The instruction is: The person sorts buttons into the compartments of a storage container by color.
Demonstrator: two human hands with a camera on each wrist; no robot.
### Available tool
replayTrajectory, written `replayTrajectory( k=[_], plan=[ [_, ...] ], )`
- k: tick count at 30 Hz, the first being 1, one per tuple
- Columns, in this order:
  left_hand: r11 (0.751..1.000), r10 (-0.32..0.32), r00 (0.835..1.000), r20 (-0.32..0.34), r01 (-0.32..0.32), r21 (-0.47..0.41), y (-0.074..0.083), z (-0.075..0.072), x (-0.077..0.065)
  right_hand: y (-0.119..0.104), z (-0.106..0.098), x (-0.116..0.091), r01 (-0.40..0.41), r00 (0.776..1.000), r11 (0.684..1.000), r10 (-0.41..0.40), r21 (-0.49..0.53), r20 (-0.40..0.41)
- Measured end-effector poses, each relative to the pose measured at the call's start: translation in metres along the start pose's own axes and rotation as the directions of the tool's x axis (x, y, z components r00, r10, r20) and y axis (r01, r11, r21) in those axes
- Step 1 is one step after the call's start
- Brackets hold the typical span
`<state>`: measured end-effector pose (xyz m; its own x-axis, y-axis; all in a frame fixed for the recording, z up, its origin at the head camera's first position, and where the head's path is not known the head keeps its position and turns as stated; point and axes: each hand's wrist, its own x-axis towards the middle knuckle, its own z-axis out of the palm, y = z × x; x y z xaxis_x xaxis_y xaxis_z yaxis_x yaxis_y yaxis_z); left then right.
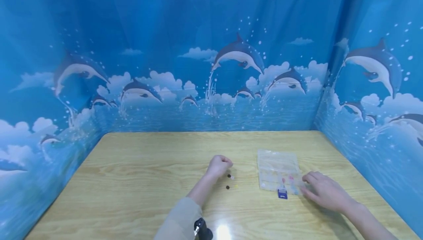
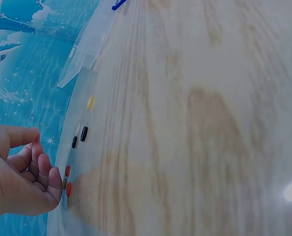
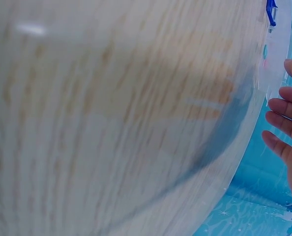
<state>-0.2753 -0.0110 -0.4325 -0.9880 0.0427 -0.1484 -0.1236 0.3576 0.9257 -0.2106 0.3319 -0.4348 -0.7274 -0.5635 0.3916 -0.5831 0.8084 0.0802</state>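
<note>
My left hand point(image 1: 219, 165) is over the middle of the table, its fingers curled and its thumb and forefinger tips meeting. I cannot tell whether a small piece sits between them. Small round flat pieces lie beside it: black point(image 1: 227, 187), white point(image 1: 232, 178) and yellow point(image 1: 236, 186). The left wrist view also shows red pieces point(image 2: 69, 190) close under the curled fingers. To the right lies a clear plastic compartment box point(image 1: 277, 170), lid folded open, with a few pinkish bits inside. My right hand point(image 1: 325, 192), fingers relaxed and slightly bent, hovers at the box's right edge, its fingertips overlapping that edge.
A dark blue piece point(image 1: 282, 193) sits at the front edge of the box. The wood-patterned table point(image 1: 138, 181) is bordered at the back and sides by a blue dolphin-print curtain point(image 1: 198, 19). Black gear point(image 1: 203, 229) is strapped near the left sleeve.
</note>
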Motion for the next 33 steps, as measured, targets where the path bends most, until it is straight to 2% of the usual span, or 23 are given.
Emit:
replayTrajectory(
  k=[7,13,20,27,33],
  plan=[
    [0.997,-0.069,0.997,-0.029,0.070,0.037,-0.005,-0.008,0.004,0.001,0.000,0.000,-0.028,0.999,1.000,0.028,0.007,0.024],
    [0.998,-0.056,0.998,-0.037,0.056,0.009,-0.010,-0.016,0.005,0.001,0.002,-0.001,-0.010,1.000,1.000,0.010,0.000,0.010],
    [0.999,-0.034,0.998,-0.058,0.036,0.032,-0.016,-0.025,0.008,0.001,0.001,-0.001,-0.013,1.000,1.000,0.012,0.009,0.014],
    [0.998,-0.056,0.997,-0.057,0.057,0.012,-0.017,-0.030,0.007,0.001,0.001,-0.001,-0.018,1.000,1.000,0.018,0.014,0.023],
    [0.995,-0.062,0.995,-0.080,0.068,0.072,-0.016,-0.032,0.006,0.001,0.001,0.000,-0.005,1.000,1.000,0.005,0.009,0.007]
  ],
)
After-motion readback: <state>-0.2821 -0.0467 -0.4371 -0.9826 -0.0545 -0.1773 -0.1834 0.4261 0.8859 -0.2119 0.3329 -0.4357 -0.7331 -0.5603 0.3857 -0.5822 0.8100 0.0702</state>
